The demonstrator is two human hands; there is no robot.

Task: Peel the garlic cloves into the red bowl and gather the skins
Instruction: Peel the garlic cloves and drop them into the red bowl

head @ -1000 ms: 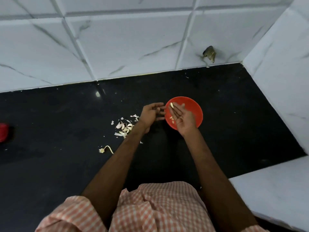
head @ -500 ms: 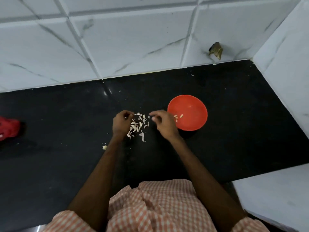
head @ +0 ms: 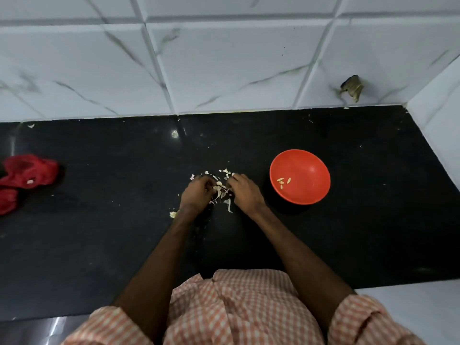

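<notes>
Garlic skins lie in a loose pile on the black tabletop, and both forearms reach forward from checked sleeves and converge on it, knuckles up. The left hand curls its fingers inward round a clump of skins, while the right hand has its fingers bent with the tips in the pile's right edge; whether it pinches any, I cannot tell. Peeled garlic cloves lie inside the red bowl, which stands just to the right of the right hand, apart from the pile.
</notes>
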